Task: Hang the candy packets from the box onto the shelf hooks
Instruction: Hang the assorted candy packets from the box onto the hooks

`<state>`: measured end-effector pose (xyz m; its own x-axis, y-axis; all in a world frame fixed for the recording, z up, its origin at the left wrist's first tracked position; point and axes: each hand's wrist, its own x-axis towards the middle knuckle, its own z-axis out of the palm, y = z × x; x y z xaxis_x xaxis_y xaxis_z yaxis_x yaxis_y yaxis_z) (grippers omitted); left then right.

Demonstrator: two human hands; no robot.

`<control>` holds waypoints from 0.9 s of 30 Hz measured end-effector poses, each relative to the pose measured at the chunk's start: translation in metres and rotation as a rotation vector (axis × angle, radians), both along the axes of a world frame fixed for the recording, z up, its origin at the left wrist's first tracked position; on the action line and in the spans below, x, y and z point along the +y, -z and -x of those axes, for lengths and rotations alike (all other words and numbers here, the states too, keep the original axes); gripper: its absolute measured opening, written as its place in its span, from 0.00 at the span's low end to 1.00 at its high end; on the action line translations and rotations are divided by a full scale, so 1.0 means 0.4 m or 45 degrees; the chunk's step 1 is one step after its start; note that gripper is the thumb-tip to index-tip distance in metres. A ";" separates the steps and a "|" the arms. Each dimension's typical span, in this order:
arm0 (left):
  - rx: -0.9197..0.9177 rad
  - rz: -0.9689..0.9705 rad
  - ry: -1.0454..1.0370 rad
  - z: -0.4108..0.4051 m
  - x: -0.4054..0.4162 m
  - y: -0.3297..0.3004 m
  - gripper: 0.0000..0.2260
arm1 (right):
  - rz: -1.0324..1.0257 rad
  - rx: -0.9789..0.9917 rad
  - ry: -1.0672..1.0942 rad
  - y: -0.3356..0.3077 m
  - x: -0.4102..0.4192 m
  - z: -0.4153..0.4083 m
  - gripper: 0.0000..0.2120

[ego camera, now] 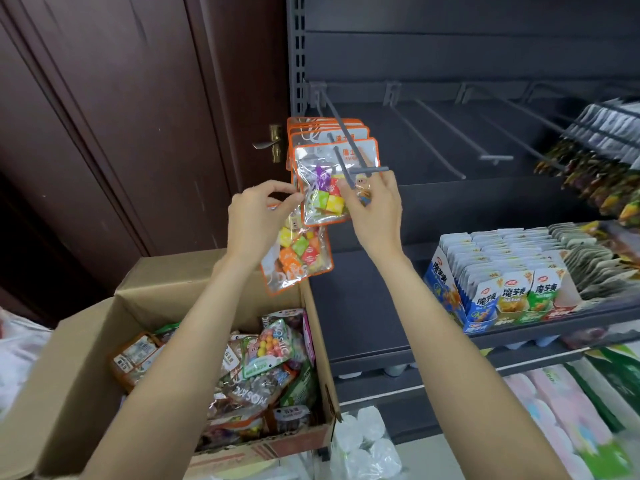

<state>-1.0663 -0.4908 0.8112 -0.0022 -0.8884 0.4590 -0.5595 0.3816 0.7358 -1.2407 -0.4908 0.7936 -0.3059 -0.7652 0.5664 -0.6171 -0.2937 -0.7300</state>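
Several clear candy packets with orange edges (pixel 325 157) hang on the leftmost grey shelf hook (pixel 346 143). My right hand (pixel 375 206) pinches the front hanging packet near the hook's tip. My left hand (pixel 258 216) holds another candy packet (pixel 298 258) of coloured cubes, which dangles below and left of the hanging ones. Beneath my arms an open cardboard box (pixel 86 341) holds several more mixed candy packets (pixel 266 362).
Bare hooks (pixel 440 136) run to the right along the dark shelf back. Hanging snack packs (pixel 595 157) fill the far right hooks. Boxed snacks (pixel 498 271) line the lower shelf. A dark wooden door with a handle (pixel 268 143) stands left of the shelf.
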 end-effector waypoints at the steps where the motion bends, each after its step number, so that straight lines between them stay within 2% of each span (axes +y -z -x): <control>1: -0.039 -0.006 -0.007 -0.013 -0.004 0.005 0.05 | -0.004 0.028 0.026 -0.005 -0.024 -0.003 0.17; 6: -0.106 -0.048 0.028 -0.074 0.029 0.005 0.03 | -0.045 0.135 0.077 0.005 -0.072 -0.004 0.20; 9: -0.113 -0.099 0.185 -0.100 0.055 -0.020 0.02 | -0.079 0.289 0.163 0.040 -0.041 0.009 0.24; 11: -0.096 -0.140 0.304 -0.106 0.070 -0.037 0.02 | -0.034 0.237 0.118 0.052 0.019 0.007 0.26; 14: -0.003 -0.161 0.440 -0.085 0.085 -0.053 0.01 | 0.027 0.019 -0.135 0.053 0.140 -0.009 0.24; 17: 0.041 -0.165 0.522 -0.038 0.093 -0.060 0.03 | -0.150 -0.330 -0.598 0.026 0.232 -0.028 0.25; 18: 0.048 -0.175 0.545 -0.021 0.093 -0.059 0.04 | -0.209 -0.345 -0.660 0.018 0.243 -0.030 0.26; 20: 0.114 -0.192 0.537 0.011 0.093 -0.056 0.07 | -0.207 -0.302 -0.610 0.017 0.246 -0.024 0.19; 21: 0.204 -0.215 0.505 0.021 0.092 -0.053 0.08 | -0.173 -0.367 -0.558 0.021 0.246 -0.015 0.15; 24: 0.594 -0.359 0.500 0.023 0.112 -0.050 0.10 | -0.057 -0.847 -0.465 0.046 0.256 0.017 0.12; 27: 0.661 -0.407 0.693 0.002 0.140 -0.019 0.17 | 0.066 -1.279 -0.473 0.073 0.270 0.035 0.14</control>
